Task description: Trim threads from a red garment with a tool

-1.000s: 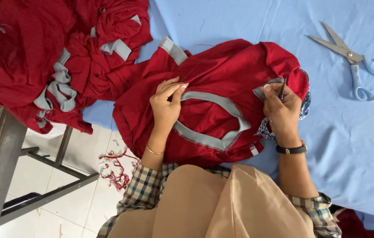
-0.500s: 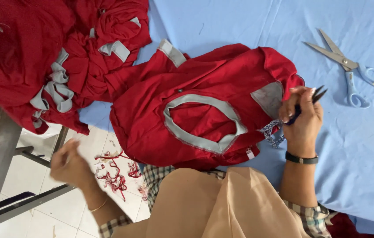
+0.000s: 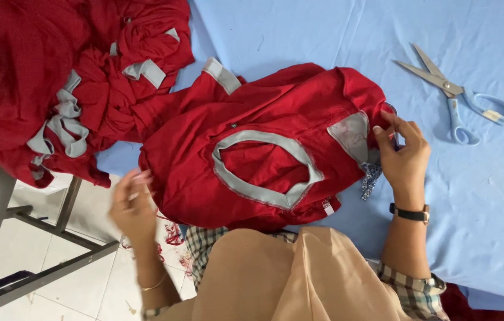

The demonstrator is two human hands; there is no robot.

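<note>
A red shirt point(image 3: 252, 137) with a grey neckband point(image 3: 264, 190) lies spread on the blue-covered table point(image 3: 335, 35). My right hand point(image 3: 403, 154) is at the shirt's right side, by a grey sleeve band point(image 3: 353, 134). Its fingers are closed on small dark snips, and a patterned cloth strip point(image 3: 371, 178) hangs below the hand. My left hand point(image 3: 133, 205) is blurred, just off the table's edge beside the shirt's left hem. Its fingers are apart and nothing shows in them.
A pile of red garments with grey bands point(image 3: 67, 77) covers the table's left end. Large blue-handled scissors point(image 3: 460, 98) lie to the right. Red thread scraps point(image 3: 171, 235) lie on the tiled floor by a metal table frame point(image 3: 44, 232).
My left hand left the shirt, dropped low over the floor, and has now risen back beside the shirt's left edge. My right hand lifted the snips, then returned to the sleeve band.
</note>
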